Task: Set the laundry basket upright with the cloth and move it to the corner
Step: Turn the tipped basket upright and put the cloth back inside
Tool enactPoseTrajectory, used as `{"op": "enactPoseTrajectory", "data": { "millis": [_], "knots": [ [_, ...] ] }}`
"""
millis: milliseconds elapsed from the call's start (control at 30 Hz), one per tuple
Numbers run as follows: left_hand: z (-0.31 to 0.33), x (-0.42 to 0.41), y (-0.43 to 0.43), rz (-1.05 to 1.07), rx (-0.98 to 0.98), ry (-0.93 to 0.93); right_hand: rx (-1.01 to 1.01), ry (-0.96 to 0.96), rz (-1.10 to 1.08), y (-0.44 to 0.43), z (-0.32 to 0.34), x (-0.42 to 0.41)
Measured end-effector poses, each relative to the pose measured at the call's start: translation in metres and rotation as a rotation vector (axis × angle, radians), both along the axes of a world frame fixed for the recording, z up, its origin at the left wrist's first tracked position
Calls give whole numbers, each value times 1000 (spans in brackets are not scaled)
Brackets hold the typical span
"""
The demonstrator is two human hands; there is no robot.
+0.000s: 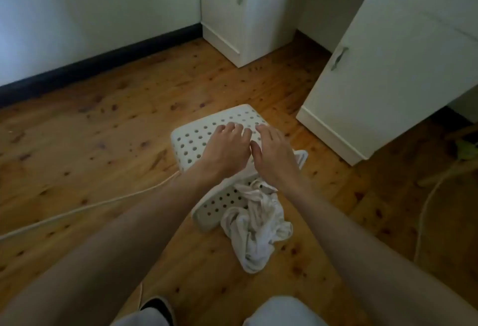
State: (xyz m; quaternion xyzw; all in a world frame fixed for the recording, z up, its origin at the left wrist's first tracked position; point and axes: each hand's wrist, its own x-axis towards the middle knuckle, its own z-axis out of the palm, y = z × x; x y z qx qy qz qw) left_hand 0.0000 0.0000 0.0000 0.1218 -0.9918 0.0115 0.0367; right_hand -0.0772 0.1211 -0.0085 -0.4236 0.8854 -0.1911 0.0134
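A white perforated laundry basket (191, 139) lies tipped over on the wooden floor, its base pointing away from me and its mouth towards me. A crumpled white cloth (256, 232) spills out of the mouth onto the floor. My left hand (227, 147) and my right hand (271, 152) rest side by side, palms down, on the basket's upper side near its base. Their fingers are spread and flat on the plastic; neither hand is closed around anything.
Two white cabinets stand ahead: one (240, 15) in the far corner by the wall, one (393, 67) at the right. A white cable (90, 205) runs over the floor at the left. Another cord (426, 211) lies at the right.
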Motion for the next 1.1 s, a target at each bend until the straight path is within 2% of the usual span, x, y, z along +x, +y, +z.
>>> {"op": "enactPoseTrajectory", "data": {
  "millis": [333,533,567,633,667,733,800,933,1033,1100],
  "knots": [
    [-56,2,11,-76,115,-99,-64,41,-39,11,-54,-9],
    [-70,-3,4,-73,109,-368,-420,136,-115,48,-89,23],
    [-69,-6,4,-57,141,-385,-402,118,-104,63,-106,36],
    [-67,-11,6,-44,177,-392,-239,81,-39,95,-148,66],
    [-66,-13,6,-42,187,-395,-94,57,-16,108,-169,77],
    [-65,-17,6,-44,189,-415,261,-112,-29,121,-200,87],
    [-64,-20,3,-51,182,-432,485,-293,-54,124,-220,84],
    [-60,-22,-6,-41,206,-402,477,-464,-16,117,-236,77],
    [-60,-19,-12,-55,215,-394,477,-416,-35,110,-237,76],
    [-61,-18,-11,-62,209,-402,366,-391,-94,104,-236,76]
  ]
}}
